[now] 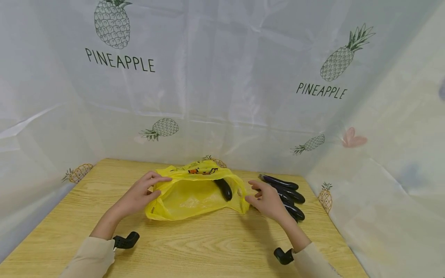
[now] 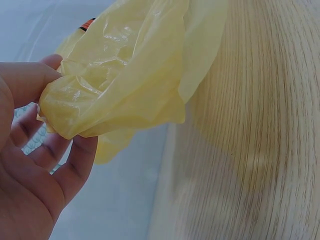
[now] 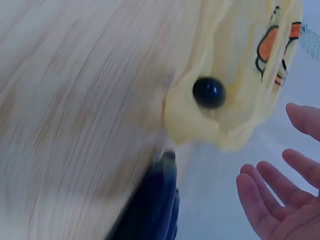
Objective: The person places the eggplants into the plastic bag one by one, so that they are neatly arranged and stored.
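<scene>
A yellow plastic bag (image 1: 194, 197) lies on the table with its mouth held wide toward me. Inside it, near the right end, is one dark eggplant (image 1: 223, 189), whose rounded end (image 3: 209, 92) shows in the right wrist view. My left hand (image 1: 139, 195) pinches the left edge of the bag between thumb and fingers. On the other side, my right hand (image 1: 267, 199) has loosely spread fingers with nothing in them, close to the bag's right rim. Several loose eggplants (image 1: 290, 193) lie together beside and partly behind that hand.
The wooden table (image 1: 205, 247) ends at a pale pineapple-print sheet (image 1: 222, 96) at the back, with sheets on both sides too. A black wrist camera (image 1: 126, 240) sits on the left forearm, and another black wrist camera (image 1: 283, 256) on the right.
</scene>
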`<action>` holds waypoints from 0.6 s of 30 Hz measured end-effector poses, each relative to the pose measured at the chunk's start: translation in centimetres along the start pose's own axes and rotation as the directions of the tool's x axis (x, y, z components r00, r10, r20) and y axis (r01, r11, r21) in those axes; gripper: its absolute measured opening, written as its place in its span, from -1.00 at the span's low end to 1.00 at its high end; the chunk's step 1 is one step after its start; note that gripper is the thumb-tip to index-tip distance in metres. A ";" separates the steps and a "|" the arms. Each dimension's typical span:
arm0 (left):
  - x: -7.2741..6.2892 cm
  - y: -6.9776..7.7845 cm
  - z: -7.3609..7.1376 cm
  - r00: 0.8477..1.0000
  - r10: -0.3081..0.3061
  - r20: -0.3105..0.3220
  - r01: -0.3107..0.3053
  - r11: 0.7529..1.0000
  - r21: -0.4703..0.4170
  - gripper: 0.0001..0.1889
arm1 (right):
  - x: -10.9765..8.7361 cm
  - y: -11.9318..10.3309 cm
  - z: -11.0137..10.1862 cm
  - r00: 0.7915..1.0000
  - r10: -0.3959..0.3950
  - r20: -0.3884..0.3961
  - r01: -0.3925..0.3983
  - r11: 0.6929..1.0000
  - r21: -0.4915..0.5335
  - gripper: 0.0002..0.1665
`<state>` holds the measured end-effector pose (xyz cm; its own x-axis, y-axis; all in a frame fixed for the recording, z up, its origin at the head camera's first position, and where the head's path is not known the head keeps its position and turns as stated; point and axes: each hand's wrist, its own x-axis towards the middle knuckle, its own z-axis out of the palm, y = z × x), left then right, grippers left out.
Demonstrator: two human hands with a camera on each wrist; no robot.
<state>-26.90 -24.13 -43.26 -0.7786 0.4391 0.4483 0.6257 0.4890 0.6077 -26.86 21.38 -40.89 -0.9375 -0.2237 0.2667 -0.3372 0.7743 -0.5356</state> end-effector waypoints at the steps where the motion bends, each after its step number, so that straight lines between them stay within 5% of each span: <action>1: 0.0 0.0 0.0 1.000 -0.002 0.002 0.002 1.000 0.000 -0.50 | -0.4 0.3 -0.5 1.000 -0.005 -0.003 0.005 1.000 -0.010 -0.31; 18: 0.0 0.0 0.1 1.000 -0.024 0.010 0.024 1.000 -0.008 -0.50 | -5.2 8.0 -4.2 0.997 -0.044 -0.056 0.033 0.984 -0.174 -0.29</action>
<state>-26.89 -24.04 -43.28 -0.7928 0.4346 0.4273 0.6066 0.4935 0.6233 -24.34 31.20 -43.16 -0.9155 -0.2239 0.3343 -0.3480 0.8577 -0.3785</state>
